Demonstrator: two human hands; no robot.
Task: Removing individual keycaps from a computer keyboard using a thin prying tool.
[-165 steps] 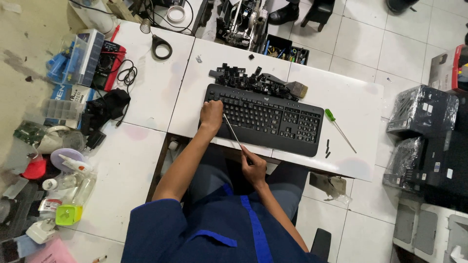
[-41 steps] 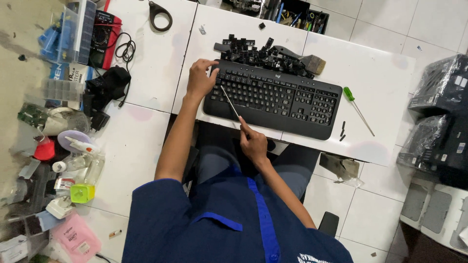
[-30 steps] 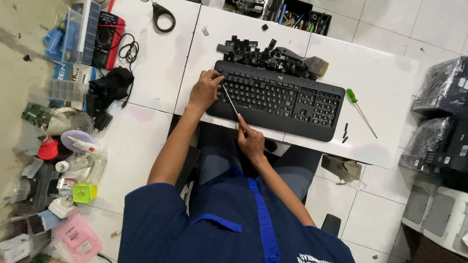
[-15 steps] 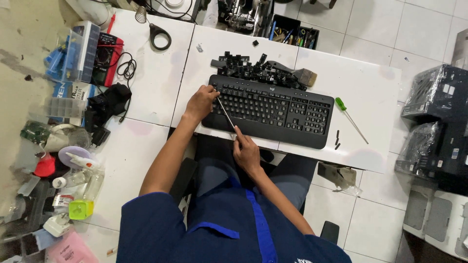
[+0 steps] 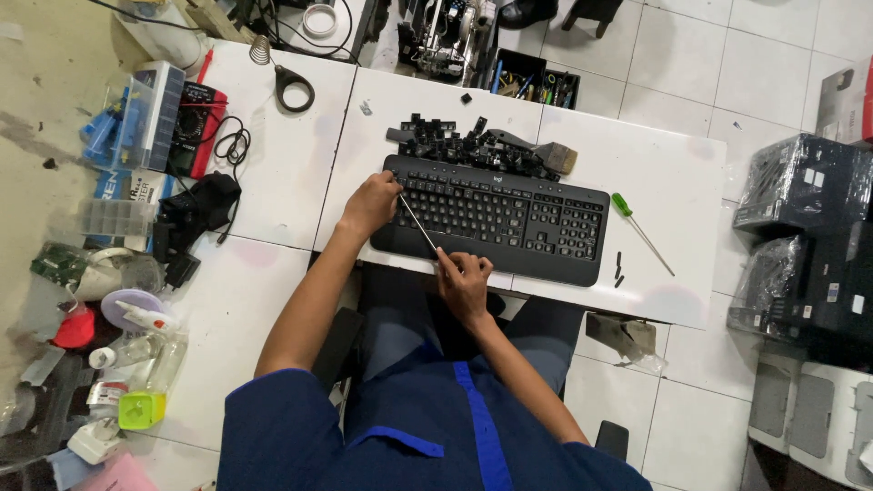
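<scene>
Keyboard [image 5: 496,216], black and full-sized, lies along the front edge of a white desk [image 5: 673,182], directly ahead of a seated person in a blue work shirt. Left hand [image 5: 371,202] rests on the keyboard's left end, its fingers curled down over the corner keys. Right hand [image 5: 464,277] sits at the near edge, its fingers pinched narrow around the lower end of a thin rod-like tool [image 5: 418,225], which slants up and left across the keys toward the left hand. Just behind the keyboard, touching its far edge, a heap of loose black keycaps [image 5: 459,144] is piled, with a brush [image 5: 550,159] at the heap's right end. A green-handled screwdriver [image 5: 637,227] lies on the desk just beside the keyboard's right end, and two small dark pieces [image 5: 618,270] sit near its front right corner. On the adjoining desk to the left lie a roll of black tape [image 5: 296,88], a red meter [image 5: 193,123] with coiled leads, clear plastic boxes and bottles.
</scene>
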